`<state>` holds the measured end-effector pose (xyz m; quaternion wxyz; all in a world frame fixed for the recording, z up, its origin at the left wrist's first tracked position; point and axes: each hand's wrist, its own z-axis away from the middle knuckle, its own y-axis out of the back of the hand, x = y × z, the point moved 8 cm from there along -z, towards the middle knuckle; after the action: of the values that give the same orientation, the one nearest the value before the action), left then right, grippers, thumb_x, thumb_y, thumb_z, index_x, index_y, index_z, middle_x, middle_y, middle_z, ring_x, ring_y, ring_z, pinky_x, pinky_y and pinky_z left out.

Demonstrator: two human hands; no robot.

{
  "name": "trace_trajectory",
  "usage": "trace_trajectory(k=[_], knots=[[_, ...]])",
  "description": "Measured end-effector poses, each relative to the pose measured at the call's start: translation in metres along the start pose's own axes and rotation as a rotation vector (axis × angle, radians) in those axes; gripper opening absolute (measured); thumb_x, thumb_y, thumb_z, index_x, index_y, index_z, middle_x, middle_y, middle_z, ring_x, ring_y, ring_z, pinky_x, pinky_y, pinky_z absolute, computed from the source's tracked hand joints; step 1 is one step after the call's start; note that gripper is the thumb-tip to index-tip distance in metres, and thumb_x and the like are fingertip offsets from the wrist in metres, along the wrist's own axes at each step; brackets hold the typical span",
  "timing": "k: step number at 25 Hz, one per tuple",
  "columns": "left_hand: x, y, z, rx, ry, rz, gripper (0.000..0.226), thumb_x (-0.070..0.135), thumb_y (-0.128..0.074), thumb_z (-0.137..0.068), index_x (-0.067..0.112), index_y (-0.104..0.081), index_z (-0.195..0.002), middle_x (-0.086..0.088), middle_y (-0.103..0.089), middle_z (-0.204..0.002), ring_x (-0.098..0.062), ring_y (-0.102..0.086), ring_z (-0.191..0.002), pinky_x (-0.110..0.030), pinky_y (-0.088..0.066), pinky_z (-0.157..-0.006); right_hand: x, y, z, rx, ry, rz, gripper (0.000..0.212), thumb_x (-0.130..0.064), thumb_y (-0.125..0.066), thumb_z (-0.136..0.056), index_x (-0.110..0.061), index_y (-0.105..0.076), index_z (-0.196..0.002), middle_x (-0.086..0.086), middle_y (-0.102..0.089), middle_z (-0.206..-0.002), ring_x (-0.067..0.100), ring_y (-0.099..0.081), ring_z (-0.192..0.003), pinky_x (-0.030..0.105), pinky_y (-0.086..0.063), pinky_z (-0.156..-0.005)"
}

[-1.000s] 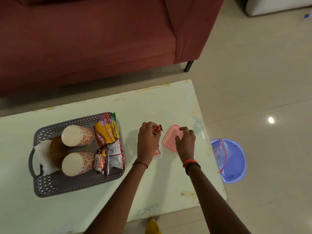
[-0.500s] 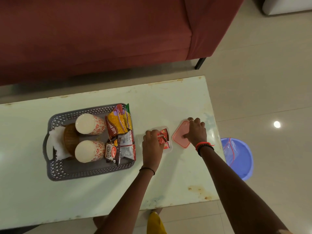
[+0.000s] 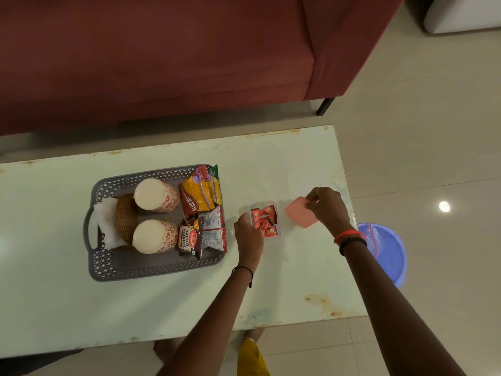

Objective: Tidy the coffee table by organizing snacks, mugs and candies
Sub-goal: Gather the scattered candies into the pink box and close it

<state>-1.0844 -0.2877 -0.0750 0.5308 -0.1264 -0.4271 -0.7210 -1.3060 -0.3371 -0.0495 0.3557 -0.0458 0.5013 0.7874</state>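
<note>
A small clear container [image 3: 278,234] full of red candies [image 3: 264,222] sits on the pale coffee table [image 3: 271,280]. My left hand [image 3: 248,237] holds its near left side. To the right, my right hand [image 3: 326,206] pinches the far edge of the pink lid [image 3: 298,215], which is tilted off the tabletop. Left of the container stands a grey basket [image 3: 108,267] holding two floral mugs [image 3: 156,195] [image 3: 154,236], snack packets [image 3: 202,194] [image 3: 203,236], a wicker coaster [image 3: 126,217] and a white napkin [image 3: 105,229].
A dark red sofa [image 3: 162,63] runs behind the table. On the floor to the right stands a blue basin [image 3: 390,256] with a clear plastic bag in it. The table's right edge is close to my right hand.
My left hand dropped a red candy into the container and moved to its side. My right hand has gone from resting on the pink lid to lifting its edge.
</note>
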Motion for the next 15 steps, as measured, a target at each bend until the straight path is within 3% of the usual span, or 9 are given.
trace_trajectory(k=[2, 3, 5, 7, 10, 12, 15], knots=[[-0.005, 0.003, -0.003, -0.016, 0.032, 0.012, 0.037, -0.002, -0.031, -0.092, 0.004, -0.054, -0.12, -0.013, -0.054, -0.118, -0.027, -0.051, -0.111, -0.031, -0.04, -0.092, -0.021, 0.007, 0.021, 0.058, 0.102, -0.088, 0.011, -0.009, -0.07, -0.08, -0.007, -0.07, -0.091, 0.011, -0.068, -0.095, 0.022, -0.061, -0.078, 0.023, -0.044, -0.06], [-0.007, 0.004, -0.005, -0.018, 0.046, 0.018, 0.032, -0.001, -0.031, -0.092, 0.008, -0.059, -0.102, -0.007, -0.057, -0.102, -0.021, -0.054, -0.096, -0.029, -0.042, -0.084, -0.034, 0.008, 0.034, 0.107, 0.176, -0.104, 0.009, -0.01, -0.071, -0.08, -0.007, -0.07, -0.088, 0.009, -0.066, -0.093, 0.02, -0.061, -0.076, 0.025, -0.047, -0.059], [-0.012, 0.006, -0.008, -0.021, 0.082, 0.041, 0.027, 0.003, -0.031, -0.094, 0.007, -0.052, -0.077, -0.007, -0.054, -0.079, -0.02, -0.049, -0.073, -0.031, -0.037, -0.07, -0.06, -0.002, 0.063, 0.206, 0.348, -0.048, 0.005, -0.007, -0.069, -0.081, -0.004, -0.07, -0.085, 0.009, -0.064, -0.088, 0.023, -0.063, -0.074, 0.035, -0.055, -0.061], [-0.019, 0.005, -0.011, -0.062, 0.145, 0.029, 0.032, 0.012, -0.03, -0.098, -0.005, -0.057, -0.093, -0.021, -0.062, -0.097, -0.032, -0.056, -0.092, -0.034, -0.04, -0.08, -0.08, -0.024, 0.086, 0.273, 0.523, 0.128, 0.009, 0.002, -0.071, -0.074, -0.004, -0.069, -0.08, 0.01, -0.064, -0.081, 0.027, -0.063, -0.068, 0.036, -0.054, -0.056], [-0.029, 0.004, -0.012, -0.107, 0.216, 0.128, 0.046, 0.026, -0.029, -0.101, -0.006, -0.056, -0.119, -0.024, -0.059, -0.125, -0.037, -0.053, -0.118, -0.044, -0.041, -0.105, -0.083, -0.06, 0.105, 0.273, 0.649, 0.313, 0.025, 0.01, -0.075, -0.058, -0.007, -0.068, -0.076, 0.007, -0.062, -0.073, 0.026, -0.058, -0.062, 0.03, -0.048, -0.052], [-0.029, 0.002, -0.012, -0.128, 0.216, 0.199, 0.045, 0.03, -0.032, -0.1, -0.002, -0.059, -0.118, -0.022, -0.061, -0.124, -0.036, -0.055, -0.116, -0.048, -0.042, -0.104, -0.078, -0.075, 0.109, 0.241, 0.657, 0.328, 0.031, 0.012, -0.074, -0.057, -0.007, -0.067, -0.08, 0.007, -0.061, -0.073, 0.027, -0.058, -0.063, 0.031, -0.048, -0.053], [-0.022, 0.0, -0.016, -0.167, 0.121, 0.126, 0.037, 0.028, -0.042, -0.097, 0.001, -0.064, -0.11, -0.021, -0.066, -0.114, -0.036, -0.06, -0.107, -0.044, -0.046, -0.094, -0.068, -0.091, 0.112, 0.162, 0.643, 0.33, 0.039, 0.015, -0.071, -0.059, -0.006, -0.067, -0.091, 0.008, -0.062, -0.079, 0.028, -0.059, -0.068, 0.033, -0.051, -0.056]])
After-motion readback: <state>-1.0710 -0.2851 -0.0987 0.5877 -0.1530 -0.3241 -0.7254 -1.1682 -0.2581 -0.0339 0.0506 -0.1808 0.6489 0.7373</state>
